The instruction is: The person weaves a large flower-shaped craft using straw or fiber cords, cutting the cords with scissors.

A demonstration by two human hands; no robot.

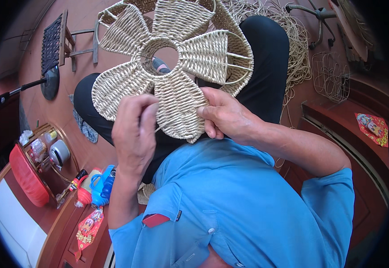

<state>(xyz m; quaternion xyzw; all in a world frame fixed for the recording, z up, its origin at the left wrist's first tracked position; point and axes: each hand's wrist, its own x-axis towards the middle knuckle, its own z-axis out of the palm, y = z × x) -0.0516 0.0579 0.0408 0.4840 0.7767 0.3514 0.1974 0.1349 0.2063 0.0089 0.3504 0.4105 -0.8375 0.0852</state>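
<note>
A flower-shaped woven basket (183, 105) of pale twisted straw cord rests across my lap, with a round hole at its centre. On the petal nearest my body, my right hand (225, 114) pinches the right edge, thumb on top and fingers beneath. My left hand (135, 129) is curled closed at that petal's left side, thumb against the fingers. A short bit of cord shows beside it, but what its fingers hold is hidden. The petals at the right and upper left have bare frame and cord strands showing at their outer ends.
A heap of loose straw cord (295, 53) lies on the floor beyond my right knee, near a wire frame (330, 76). A wooden chair (65, 40) stands at the far left. Left of me are a red tray (28, 174) and blue bottle (106, 183).
</note>
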